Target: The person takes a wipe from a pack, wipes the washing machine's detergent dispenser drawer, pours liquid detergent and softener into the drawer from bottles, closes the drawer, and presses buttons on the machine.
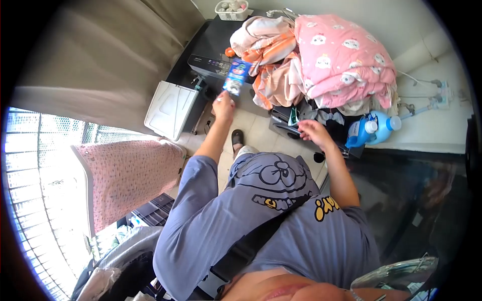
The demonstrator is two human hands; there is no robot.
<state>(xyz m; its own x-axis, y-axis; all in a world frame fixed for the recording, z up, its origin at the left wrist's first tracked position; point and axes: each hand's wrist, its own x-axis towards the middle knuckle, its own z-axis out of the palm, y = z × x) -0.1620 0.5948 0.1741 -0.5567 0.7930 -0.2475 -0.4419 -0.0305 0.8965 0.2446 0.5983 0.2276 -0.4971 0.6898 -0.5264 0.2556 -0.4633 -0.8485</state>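
My left hand (223, 105) is raised in front of me and grips the lower end of a blue and white packet (236, 76), held up before a dark washing machine (211, 60). My right hand (312, 131) rests on the rim of a dark opening or drawer (288, 128) packed with dark clothes, fingers curled on a thin dark edge; what it grips is hard to make out. A heap of pink and peach bedding (331, 57) lies on top of the machine just above both hands.
A blue detergent bottle (374, 129) stands on a white ledge at right. A white lidded bin (170, 110) sits left of the machine. A pink cloth (128, 175) hangs at left by a barred window. A small white basket (232, 10) is at the back.
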